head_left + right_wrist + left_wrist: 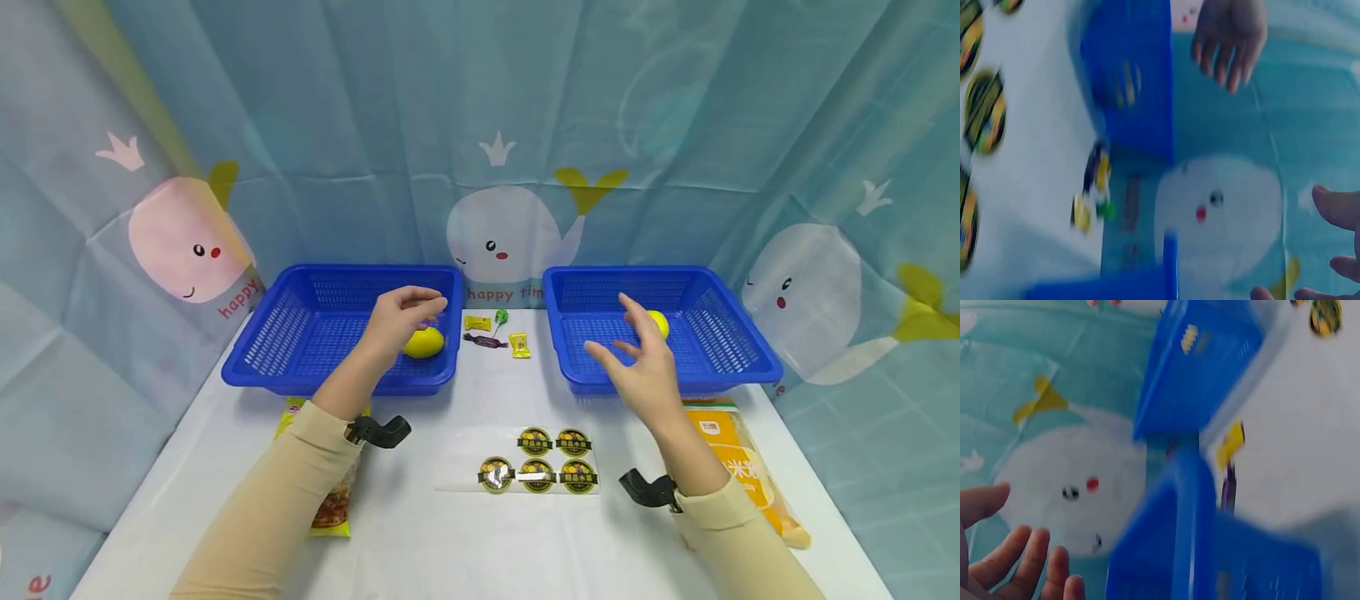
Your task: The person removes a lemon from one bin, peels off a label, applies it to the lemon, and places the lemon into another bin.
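Observation:
My left hand [390, 327] hovers over the right side of the left blue basket [300, 337], fingers loosely bent around nothing. Just below it in the head view, a yellow lemon-like fruit [424, 342] lies inside that basket. Over the right blue basket [738, 342] is my right hand [647, 371], its thumb and fingers spread apart and holding nothing. Another yellow fruit [659, 323] sits in this basket, partly hidden behind the fingers. Both wrist views are blurred; the left wrist view catches bare left fingers [1002, 559], and the right wrist view a right thumb [1338, 209].
Between the baskets lie yellow wrapped candies [520, 345], a purple wrapped candy [486, 341] and a green lollipop [501, 317]. A sheet of round stickers [537, 476] is nearer. Food bags flank it, yellow [330, 515] at left, orange [750, 467] at right. Curtains [495, 100] enclose the table.

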`<move>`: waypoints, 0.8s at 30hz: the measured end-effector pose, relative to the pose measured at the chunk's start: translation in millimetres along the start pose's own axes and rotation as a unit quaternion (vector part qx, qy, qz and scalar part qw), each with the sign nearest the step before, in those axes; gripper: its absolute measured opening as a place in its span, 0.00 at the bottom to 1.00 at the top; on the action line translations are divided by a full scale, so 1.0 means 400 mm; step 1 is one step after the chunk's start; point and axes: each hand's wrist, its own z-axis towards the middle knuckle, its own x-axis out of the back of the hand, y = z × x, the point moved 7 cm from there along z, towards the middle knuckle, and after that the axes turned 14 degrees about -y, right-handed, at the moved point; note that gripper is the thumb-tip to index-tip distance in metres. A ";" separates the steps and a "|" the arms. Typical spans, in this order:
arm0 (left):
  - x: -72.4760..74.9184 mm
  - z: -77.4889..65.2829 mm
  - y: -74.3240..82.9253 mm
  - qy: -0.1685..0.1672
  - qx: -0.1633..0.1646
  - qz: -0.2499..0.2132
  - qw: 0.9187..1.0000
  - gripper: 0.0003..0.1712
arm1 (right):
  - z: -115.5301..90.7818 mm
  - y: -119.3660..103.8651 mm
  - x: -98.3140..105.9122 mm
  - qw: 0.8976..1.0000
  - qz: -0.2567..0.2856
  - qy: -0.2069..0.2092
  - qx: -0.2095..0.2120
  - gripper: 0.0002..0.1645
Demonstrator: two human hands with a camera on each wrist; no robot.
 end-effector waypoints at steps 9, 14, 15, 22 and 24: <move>0.094 0.057 -0.026 -0.048 0.051 0.098 0.993 0.32 | 0.066 -0.095 -0.238 0.989 0.085 -0.121 0.022 0.46; 0.089 0.105 -0.065 -0.142 0.077 0.144 0.976 0.40 | 0.086 -0.074 -0.366 0.966 0.163 -0.197 -0.032 0.44; 0.088 0.113 -0.074 -0.161 0.080 0.153 0.972 0.41 | 0.089 -0.070 -0.389 0.962 0.174 -0.208 -0.040 0.44; 0.092 0.151 -0.148 -0.245 0.126 0.131 0.952 0.44 | 0.096 -0.054 -0.519 0.937 0.203 -0.273 -0.075 0.46; 0.100 0.158 -0.170 -0.248 0.141 0.108 0.952 0.43 | 0.096 -0.056 -0.542 0.931 0.206 -0.292 -0.071 0.47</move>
